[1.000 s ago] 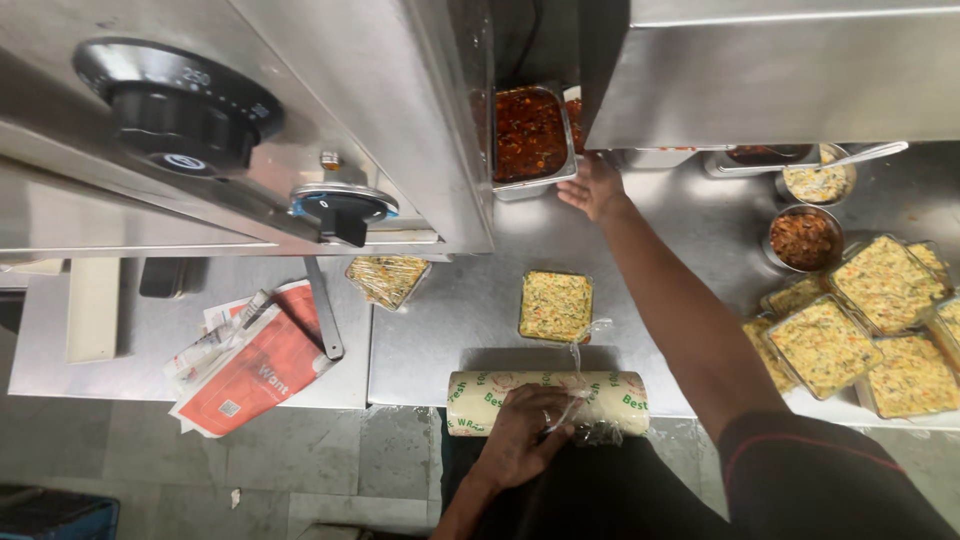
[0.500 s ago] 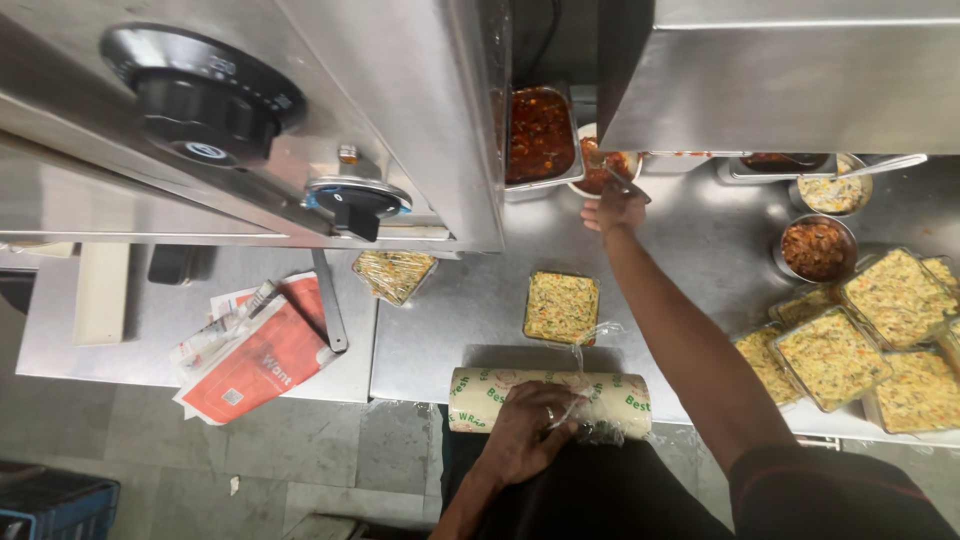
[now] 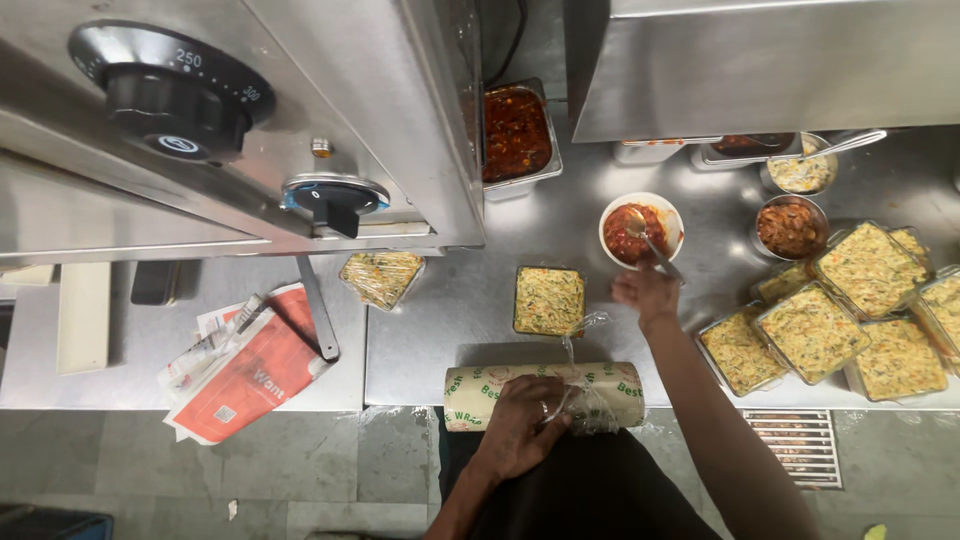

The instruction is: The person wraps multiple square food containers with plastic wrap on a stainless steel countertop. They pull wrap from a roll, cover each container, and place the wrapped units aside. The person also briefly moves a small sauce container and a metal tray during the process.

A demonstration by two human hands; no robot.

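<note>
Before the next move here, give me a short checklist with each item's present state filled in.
1. Left hand on the cling-film roll: ok, resting on it at the counter edge.
2. Right hand on the spoon: ok, spoon stands in the white bowl of red sauce.
3. Open tray of rice mix in front of the roll: ok, flat on the counter, unwrapped.
4. Film end free: cannot tell, it looks bunched.
5. Filled trays to the right: ok, apart from the bowl.

Rightmost food tray (image 3: 948, 300) cut by frame edge, back pan (image 3: 745, 146) half hidden under steel housing (image 3: 760, 60)
</note>
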